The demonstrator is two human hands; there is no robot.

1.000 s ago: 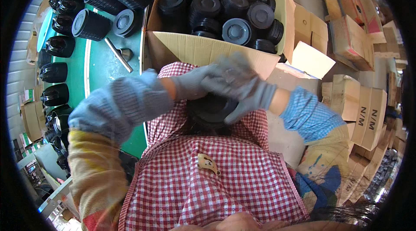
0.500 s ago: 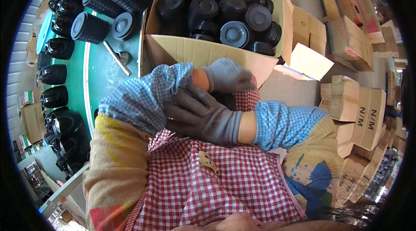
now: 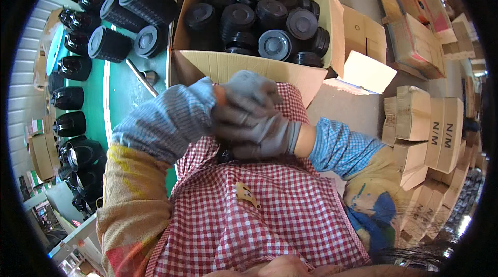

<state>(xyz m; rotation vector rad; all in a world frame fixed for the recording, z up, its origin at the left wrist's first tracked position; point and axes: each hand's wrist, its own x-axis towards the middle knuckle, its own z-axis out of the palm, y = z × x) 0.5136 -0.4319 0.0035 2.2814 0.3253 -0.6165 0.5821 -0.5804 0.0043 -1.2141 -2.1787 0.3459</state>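
Note:
Both hands wear grey gloves and meet in front of my chest, blurred by motion. My left hand (image 3: 251, 86) is the farther one; its fingers are smeared and partly covered, so I cannot tell whether it holds anything. Across its wrist lies my right hand (image 3: 262, 134), fingers stretched leftward and resting on the left glove and wrist. Part of a glossy black object (image 3: 225, 153) shows below the right hand, against the red checked apron (image 3: 259, 199); most of it is hidden. Blue checked sleeve covers (image 3: 163, 116) are on both forearms.
Ahead stands an open cardboard box (image 3: 249, 65) with several black round ribbed parts (image 3: 275, 44). On the green table (image 3: 93, 105) at left are black stacks (image 3: 109, 44), glossy black housings (image 3: 68, 99) and a metal tool (image 3: 141, 76). Cardboard boxes (image 3: 415, 113) fill the right.
My right hand has slid from the left forearm sleeve toward the left wrist and hand. The left hand has drawn back slightly to the left. The view has shifted a little.

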